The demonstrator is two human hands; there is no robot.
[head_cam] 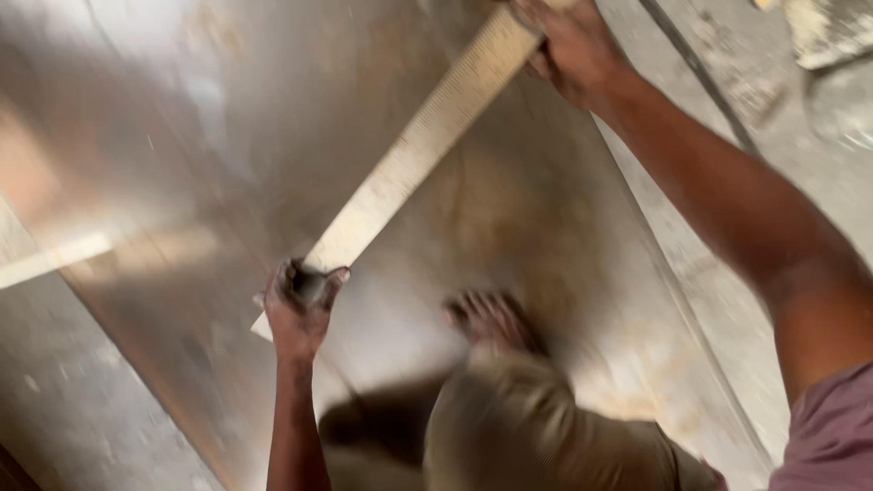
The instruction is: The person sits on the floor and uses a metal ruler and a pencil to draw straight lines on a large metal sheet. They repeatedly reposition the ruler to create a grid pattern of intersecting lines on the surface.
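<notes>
Long pale graduated metal ruler (414, 155) lies diagonally across the large brownish metal sheet (509, 209) on the floor, left hand (300, 314) and right hand (573, 45) each gripping 1 end; no marking visible yet.

Long pale metal ruler (414, 150) lies flat on sheet metal (509, 218), running 7 to 1 o'clock, graduated edge visible.
</notes>
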